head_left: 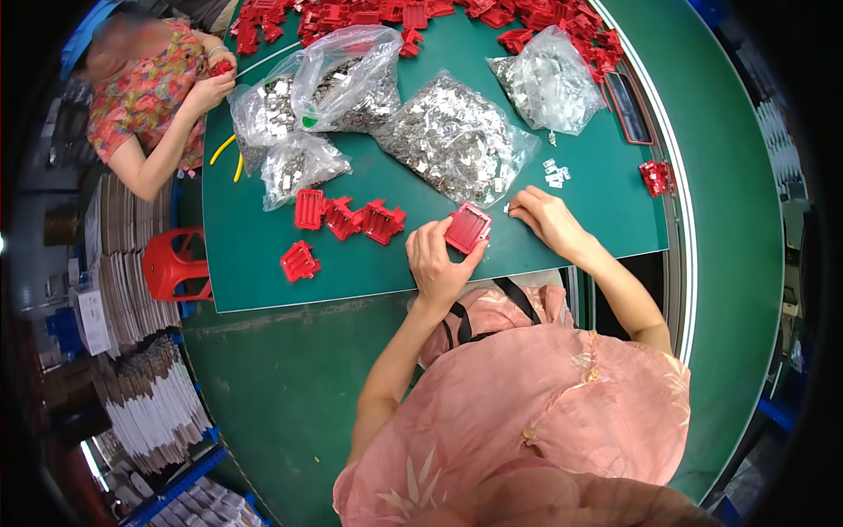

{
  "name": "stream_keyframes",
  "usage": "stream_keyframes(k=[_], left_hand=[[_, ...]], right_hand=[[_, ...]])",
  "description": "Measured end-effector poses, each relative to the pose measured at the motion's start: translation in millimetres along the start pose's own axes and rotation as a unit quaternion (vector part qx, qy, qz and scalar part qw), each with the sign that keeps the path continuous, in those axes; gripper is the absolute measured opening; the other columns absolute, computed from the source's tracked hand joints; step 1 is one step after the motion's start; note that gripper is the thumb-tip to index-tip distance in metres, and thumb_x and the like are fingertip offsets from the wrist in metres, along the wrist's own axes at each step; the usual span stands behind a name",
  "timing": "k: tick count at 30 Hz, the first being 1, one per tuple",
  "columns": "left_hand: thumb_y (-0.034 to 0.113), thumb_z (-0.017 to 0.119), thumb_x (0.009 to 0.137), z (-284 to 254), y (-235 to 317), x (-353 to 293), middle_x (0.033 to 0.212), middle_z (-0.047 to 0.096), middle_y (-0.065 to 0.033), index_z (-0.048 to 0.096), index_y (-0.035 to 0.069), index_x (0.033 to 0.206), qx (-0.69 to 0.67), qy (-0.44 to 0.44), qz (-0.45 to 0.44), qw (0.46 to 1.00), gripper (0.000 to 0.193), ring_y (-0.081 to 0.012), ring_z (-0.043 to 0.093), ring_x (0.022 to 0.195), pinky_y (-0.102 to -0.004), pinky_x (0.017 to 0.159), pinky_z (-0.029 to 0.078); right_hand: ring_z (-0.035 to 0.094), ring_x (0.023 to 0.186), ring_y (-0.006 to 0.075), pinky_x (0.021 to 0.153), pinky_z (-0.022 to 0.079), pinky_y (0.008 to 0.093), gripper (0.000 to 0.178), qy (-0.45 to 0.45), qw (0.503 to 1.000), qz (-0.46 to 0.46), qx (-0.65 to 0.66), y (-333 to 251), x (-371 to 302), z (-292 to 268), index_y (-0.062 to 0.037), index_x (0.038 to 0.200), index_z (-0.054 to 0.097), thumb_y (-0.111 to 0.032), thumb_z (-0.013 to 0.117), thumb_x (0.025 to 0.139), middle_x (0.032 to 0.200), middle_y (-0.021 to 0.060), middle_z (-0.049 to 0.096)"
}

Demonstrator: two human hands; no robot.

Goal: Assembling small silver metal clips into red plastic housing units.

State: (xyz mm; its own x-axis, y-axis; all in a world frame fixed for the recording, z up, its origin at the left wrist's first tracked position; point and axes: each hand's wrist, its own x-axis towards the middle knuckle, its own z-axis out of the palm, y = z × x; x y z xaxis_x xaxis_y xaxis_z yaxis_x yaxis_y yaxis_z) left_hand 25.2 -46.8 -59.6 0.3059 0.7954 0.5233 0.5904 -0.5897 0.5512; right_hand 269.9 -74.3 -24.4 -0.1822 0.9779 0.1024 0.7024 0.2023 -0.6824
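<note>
My left hand (435,263) grips a red plastic battery-holder-like case (468,228) by its edges, tilted up just above the table's near side. To its right, my right hand (544,218) has thumb and fingertips pinched together on a small silvery piece (507,209), close to the case but apart from it. Several loose small metal pieces (555,173) lie beyond my right hand. A clear bag of small metal parts (457,140) rests just past both hands. Left of my left hand are more red cases, among them one ridged case (384,221) and a separate one (300,261).
More bags of metal parts (347,83) stand far left, with another bag (553,83) far right. Red cases heap (351,16) along the back. A phone-like dark device (628,107) lies at right. A co-worker's hand (213,90) holds a red part near a red stool (176,263).
</note>
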Motion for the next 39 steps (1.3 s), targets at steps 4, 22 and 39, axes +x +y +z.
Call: stream_keyframes(k=[4, 22, 39], left_hand=[[0.032, 0.093, 0.070, 7, 5, 3, 0.111, 0.064, -0.0123, 0.061, 0.003, 0.120, -0.001, -0.004, -0.006, 1.000, 0.065, -0.0307, 0.062, 0.105, -0.0458, 0.098, 0.044], [0.022, 0.094, 0.071, 13, 18, 2, 0.111, 0.058, -0.0169, 0.058, 0.000, 0.122, -0.081, 0.002, -0.033, 0.996, 0.066, -0.0353, 0.060, 0.101, -0.0444, 0.087, 0.052], [0.004, 0.087, 0.069, 21, 15, -9, 0.113, 0.056, -0.0193, 0.058, 0.000, 0.120, -0.117, 0.043, -0.022, 0.992, 0.059, -0.0376, 0.059, 0.104, -0.0456, 0.085, 0.052]], right_hand=[[0.067, 0.086, 0.0343, 0.074, 0.054, 0.0422, 0.013, 0.099, 0.993, 0.005, -0.068, 3, -11, 6, -0.0048, 0.100, 0.072, -0.014, 0.072, 0.091, 0.104, 0.0133, 0.066], [0.068, 0.080, 0.0084, 0.071, 0.055, 0.0247, 0.013, 0.118, 0.915, 0.233, 0.306, -20, -12, 2, 0.0001, 0.105, 0.075, -0.005, 0.072, 0.094, 0.087, 0.0040, 0.071], [0.068, 0.071, 0.0148, 0.068, 0.055, 0.0309, 0.032, 0.081, 0.978, 0.080, 0.175, -87, 12, 33, -0.0018, 0.114, 0.062, 0.006, 0.071, 0.085, 0.079, 0.0067, 0.069]])
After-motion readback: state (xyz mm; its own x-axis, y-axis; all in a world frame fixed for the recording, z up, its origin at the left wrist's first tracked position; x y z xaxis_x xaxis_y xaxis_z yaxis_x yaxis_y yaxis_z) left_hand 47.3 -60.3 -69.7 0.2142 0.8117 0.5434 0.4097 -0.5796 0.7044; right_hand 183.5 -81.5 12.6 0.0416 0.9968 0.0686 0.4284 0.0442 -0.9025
